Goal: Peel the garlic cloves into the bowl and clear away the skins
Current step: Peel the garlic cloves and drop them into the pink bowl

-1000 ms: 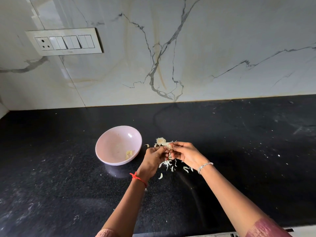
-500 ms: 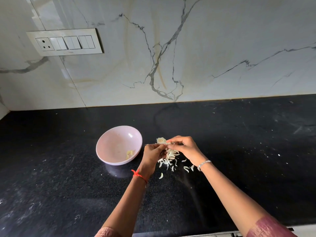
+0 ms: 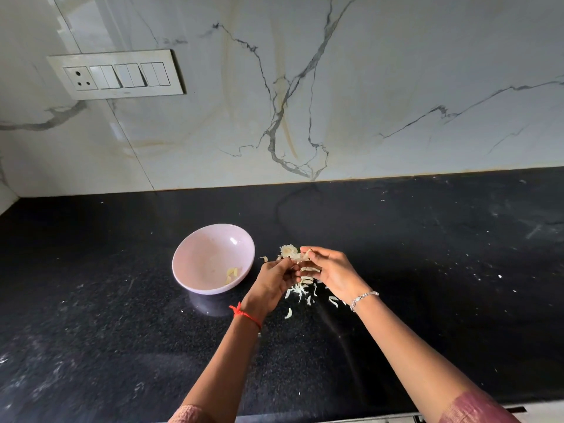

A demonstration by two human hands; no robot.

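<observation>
A pale pink bowl (image 3: 195, 248) stands on the black counter, with a few peeled garlic cloves (image 3: 232, 273) at its bottom right. Just right of it my left hand (image 3: 273, 280) and my right hand (image 3: 331, 271) meet above the counter. Both pinch a garlic clove (image 3: 300, 260) with papery skin between the fingertips. The rest of the garlic head (image 3: 287, 251) lies right behind my fingers. Loose white skins (image 3: 300, 293) are scattered on the counter under and in front of my hands.
The black stone counter (image 3: 427, 254) runs wide to the right and left, dusted with small white flecks. A marble wall rises behind it, with a switch panel (image 3: 117, 74) at the upper left. The counter's front edge lies near my elbows.
My hands have stayed in the same spot, working at the clove. My right hand's fingers have shifted slightly up, and more skin pieces lie below.
</observation>
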